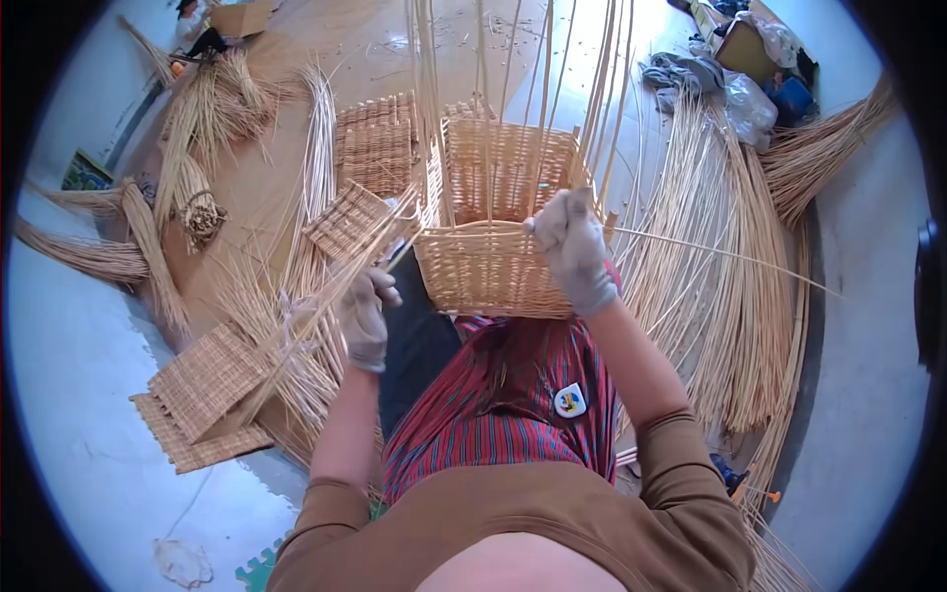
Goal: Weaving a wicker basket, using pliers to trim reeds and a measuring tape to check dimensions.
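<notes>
A half-woven wicker basket [493, 271] stands in front of my lap, with long upright stakes [538, 109] rising from its far and side walls. My right hand [572, 247], in a pale grey glove, is closed over the near rim at its right corner. From beside that corner one long strand [730, 254] runs out to the right. My left hand [365, 316], gloved too, is at the left of the basket, its fingers curled around a thin wicker strand [402, 255] that reaches the rim's left corner. How many strands it holds cannot be made out.
Woven panels [375, 143] lie beyond and left of the basket, with more flat panels [207, 380] at lower left. Loose wicker bundles [730, 296] spread along the right, others [217, 109] at far left. Plastic bags [750, 109] and a box sit at far right.
</notes>
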Motion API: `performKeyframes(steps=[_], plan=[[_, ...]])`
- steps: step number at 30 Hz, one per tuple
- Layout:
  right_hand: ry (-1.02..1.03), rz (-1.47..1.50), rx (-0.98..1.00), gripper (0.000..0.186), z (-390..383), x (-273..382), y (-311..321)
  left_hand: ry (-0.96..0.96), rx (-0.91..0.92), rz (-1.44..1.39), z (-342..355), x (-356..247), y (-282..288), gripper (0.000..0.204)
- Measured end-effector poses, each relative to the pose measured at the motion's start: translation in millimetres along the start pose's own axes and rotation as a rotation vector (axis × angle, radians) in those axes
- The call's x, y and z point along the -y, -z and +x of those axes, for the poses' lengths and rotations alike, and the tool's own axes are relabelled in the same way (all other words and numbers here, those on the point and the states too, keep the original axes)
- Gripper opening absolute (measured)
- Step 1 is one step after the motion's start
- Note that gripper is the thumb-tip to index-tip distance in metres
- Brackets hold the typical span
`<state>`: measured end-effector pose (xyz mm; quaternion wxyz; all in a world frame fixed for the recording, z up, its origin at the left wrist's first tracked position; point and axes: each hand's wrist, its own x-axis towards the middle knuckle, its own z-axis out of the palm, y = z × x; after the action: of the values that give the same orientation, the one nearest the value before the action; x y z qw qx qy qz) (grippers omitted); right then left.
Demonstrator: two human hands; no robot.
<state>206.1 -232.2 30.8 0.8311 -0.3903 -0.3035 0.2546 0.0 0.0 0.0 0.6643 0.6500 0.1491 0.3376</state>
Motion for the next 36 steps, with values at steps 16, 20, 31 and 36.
performKeyframes(steps=[16,20,31,36], plan=[[0.480,-0.914,-0.276,0.016,113,23,-75,0.055,0.248,-0.203,103,48,-77,0.067],[0.517,-1.622,-0.220,0.045,189,4,-90,-0.172,0.115,-0.060,101,45,-89,0.065],[0.071,-0.551,-0.669,0.015,-26,24,25,-0.103,-0.095,-0.124,78,49,-90,0.057],[0.037,-0.455,-0.717,0.015,-38,2,29,-0.644,-0.154,0.528,27,21,-114,0.029]])
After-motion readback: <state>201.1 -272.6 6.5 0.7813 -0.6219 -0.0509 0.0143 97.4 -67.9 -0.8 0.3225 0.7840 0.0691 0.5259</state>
